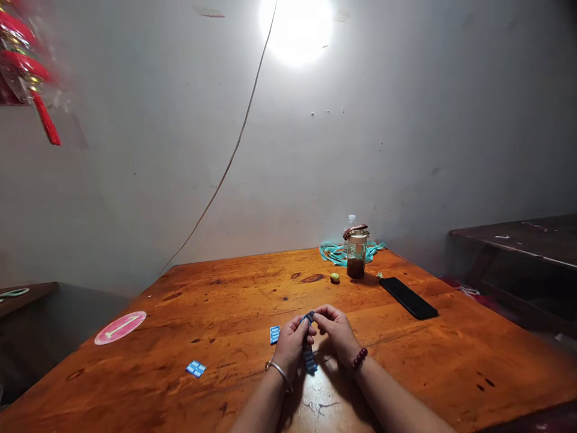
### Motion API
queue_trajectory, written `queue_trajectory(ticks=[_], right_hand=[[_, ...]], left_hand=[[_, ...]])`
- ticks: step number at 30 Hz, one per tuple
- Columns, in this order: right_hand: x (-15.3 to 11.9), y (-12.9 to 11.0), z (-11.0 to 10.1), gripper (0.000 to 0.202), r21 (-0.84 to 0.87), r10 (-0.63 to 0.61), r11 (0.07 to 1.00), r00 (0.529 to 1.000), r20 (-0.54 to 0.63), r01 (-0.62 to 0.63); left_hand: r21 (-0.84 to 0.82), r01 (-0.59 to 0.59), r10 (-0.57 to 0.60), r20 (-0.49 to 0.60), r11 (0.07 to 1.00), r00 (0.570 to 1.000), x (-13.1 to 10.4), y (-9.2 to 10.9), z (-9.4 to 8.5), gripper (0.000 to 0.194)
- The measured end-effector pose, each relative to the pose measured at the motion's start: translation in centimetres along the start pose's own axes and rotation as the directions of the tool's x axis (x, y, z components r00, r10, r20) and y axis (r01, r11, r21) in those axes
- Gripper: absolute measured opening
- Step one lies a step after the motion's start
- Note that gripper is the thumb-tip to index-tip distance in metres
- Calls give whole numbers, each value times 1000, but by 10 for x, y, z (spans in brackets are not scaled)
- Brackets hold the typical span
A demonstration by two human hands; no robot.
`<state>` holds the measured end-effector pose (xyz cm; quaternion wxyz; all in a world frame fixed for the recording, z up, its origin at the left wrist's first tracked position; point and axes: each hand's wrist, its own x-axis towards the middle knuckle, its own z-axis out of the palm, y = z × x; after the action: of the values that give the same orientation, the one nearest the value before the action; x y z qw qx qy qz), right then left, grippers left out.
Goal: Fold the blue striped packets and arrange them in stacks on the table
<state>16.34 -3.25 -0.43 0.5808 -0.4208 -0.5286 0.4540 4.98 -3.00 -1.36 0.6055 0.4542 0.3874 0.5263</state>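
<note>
A dark blue strip with lighter bands [309, 358] hangs below my fingers, its upper end pinched between my two hands. My left hand [292, 344], with a silver bangle at the wrist, is closed on it. The fingertips of my right hand [337, 332], which has a dark red bead bracelet, are closed on its top end. Just left of my left hand lies a small blue and white piece [274, 334]. Another blue and white piece [196, 368] lies farther left on the wooden table [243, 307].
A black phone [408, 297] lies at the right. Behind it stand a bottle with dark liquid [356, 258], a teal strap [332, 254] and a small yellow-green object [334, 278]. A pink oval sticker [120, 328] is at the left. A grey wall rises behind.
</note>
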Motion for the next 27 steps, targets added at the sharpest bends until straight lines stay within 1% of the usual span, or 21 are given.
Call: queue_trajectory(ticks=[2, 4, 5, 7, 8, 10, 12, 13, 14, 16, 18, 22, 27], right_hand=[[2, -8, -4, 24, -43, -9, 999, 1000, -20, 8], [6, -18, -16, 21, -73, 7, 997, 1000, -19, -9], [8, -24, -24, 20, -98, 25, 995, 1000, 0, -25], [11, -32, -45, 16, -172, 93, 982, 992, 81, -78], [11, -35, -55, 14, -225, 149, 967, 979, 139, -116], [10, -35, -74, 10, -358, 285, 915, 928, 242, -188], [8, -29, -85, 7, -493, 398, 841, 873, 282, -224], [8, -25, -87, 7, -552, 432, 803, 858, 277, -225], [9, -20, -87, 8, -602, 448, 768, 855, 263, -218], [11, -11, -83, 10, -679, 440, 711, 870, 224, -185], [13, -4, -77, 10, -730, 406, 668, 893, 193, -145], [12, 3, -68, 10, -789, 337, 610, 926, 168, -78], [7, 6, -69, 13, -829, 289, 558, 943, 166, -25]], left_hand=[[14, -22, 22, -22, 1000, 1000, -1, 4, 0, 31], [22, -63, 64, -68, 998, 996, -2, 12, -4, 33], [26, -93, 95, -103, 995, 990, -3, 18, -6, 34], [68, -207, 216, -188, 976, 958, -4, 30, -11, 35], [77, -245, 256, -216, 966, 942, -5, 36, -12, 35], [82, -303, 314, -248, 949, 916, -8, 45, -13, 35], [76, -323, 332, -241, 943, 912, -10, 49, -12, 34], [74, -322, 330, -230, 944, 916, -11, 49, -11, 34], [75, -315, 324, -219, 946, 920, -12, 49, -11, 33], [85, -297, 308, -211, 951, 928, -11, 46, -11, 30], [101, -283, 299, -217, 954, 929, -9, 43, -13, 29], [120, -271, 293, -248, 955, 923, -3, 39, -18, 28], [131, -243, 269, -240, 961, 933, 0, 34, -21, 30]])
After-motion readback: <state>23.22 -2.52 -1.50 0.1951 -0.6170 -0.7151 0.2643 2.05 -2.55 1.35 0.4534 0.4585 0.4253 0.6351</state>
